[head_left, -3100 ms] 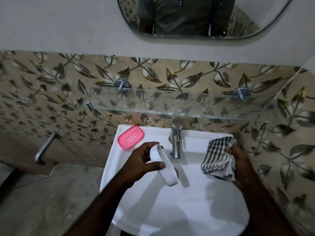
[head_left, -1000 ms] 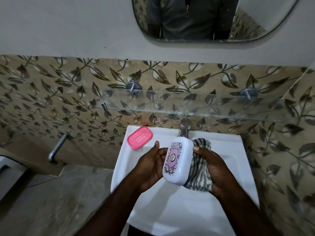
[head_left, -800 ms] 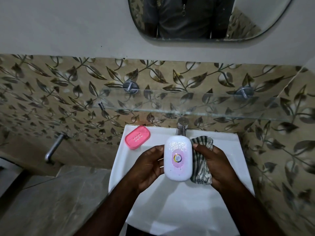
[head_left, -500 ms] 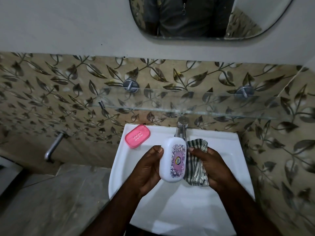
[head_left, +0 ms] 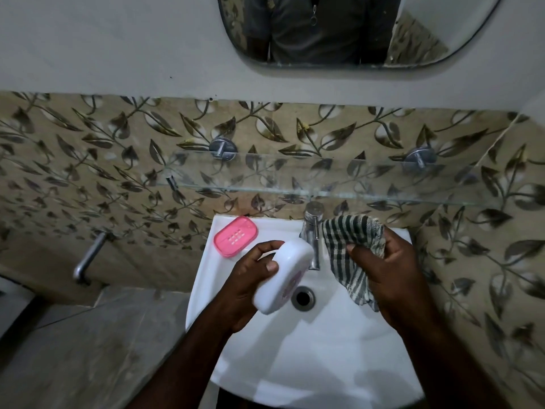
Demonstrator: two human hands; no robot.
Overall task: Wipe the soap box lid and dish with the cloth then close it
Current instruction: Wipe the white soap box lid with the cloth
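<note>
My left hand (head_left: 250, 278) holds the lid (head_left: 283, 276) over the sink (head_left: 309, 349), just left of the drain (head_left: 303, 297). The grip is wrapped round the lid's left edge, with the thumb lying across its near side and the fingers curled behind the top end. The lid tilts, its upper end toward the tap (head_left: 312, 234). Half a second ago its printed face looked up at me. Now that face is turned down and away, and only a pink sliver of it shows at the lower right edge.

My right hand (head_left: 389, 270) has the cloth (head_left: 348, 246) bunched in its grip, thumb pinching the striped folds against the fingers, with 1 loose end hanging toward the basin. Before, the cloth was pressed against the lid's right side and my 2 hands were nearly touching. They have since drawn apart, so the cloth is off the lid, and the tap and drain now show between them. The cloth sits just right of the tap, up near the back of the sink.

The pink dish (head_left: 235, 236) has not moved. It lies open side up on the sink's back left corner, apart from the lid and from both hands.
</note>
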